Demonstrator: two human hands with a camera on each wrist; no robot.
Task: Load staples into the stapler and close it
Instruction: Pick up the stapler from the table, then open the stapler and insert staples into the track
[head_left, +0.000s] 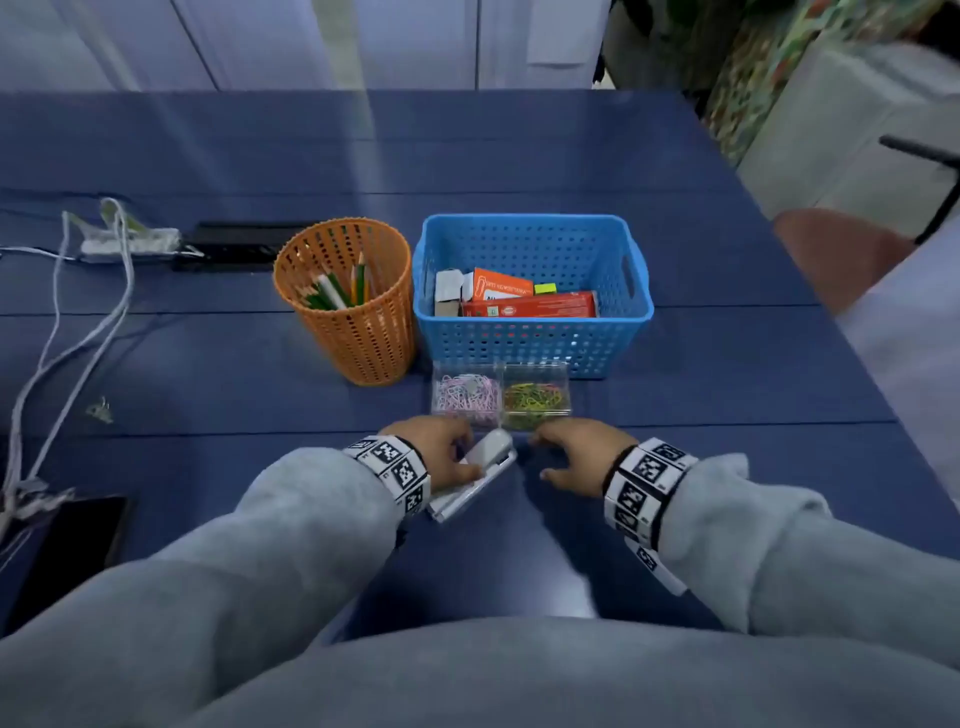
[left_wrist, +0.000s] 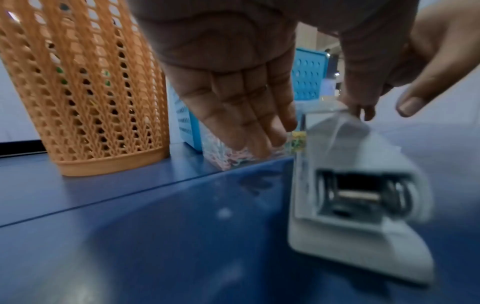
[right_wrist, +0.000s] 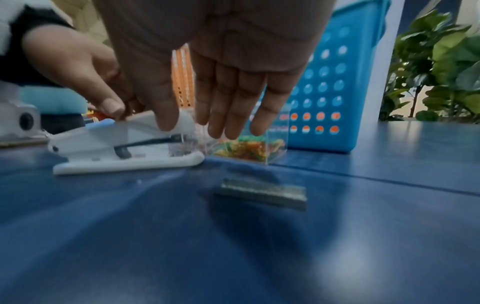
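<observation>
The white stapler (head_left: 480, 475) lies on the blue worktop (head_left: 675, 364), just before the clear boxes of paper clips (head_left: 501, 396). The left hand (head_left: 441, 457) rests its thumb on the stapler's top, fingers (left_wrist: 249, 115) straight. The right hand (head_left: 576, 454) hovers, fingers (right_wrist: 233, 98) straight and together, its thumb seemingly touching the stapler's nose. A staple strip (right_wrist: 262, 193) lies beneath it.

The small white plastic stapler (head_left: 475, 475) is partly hidden under the left hand (head_left: 435, 453) in the head view (and motion-blurred in the left wrist view); box labels inside the blue perforated basket (head_left: 535, 340) are unreadable.
</observation>
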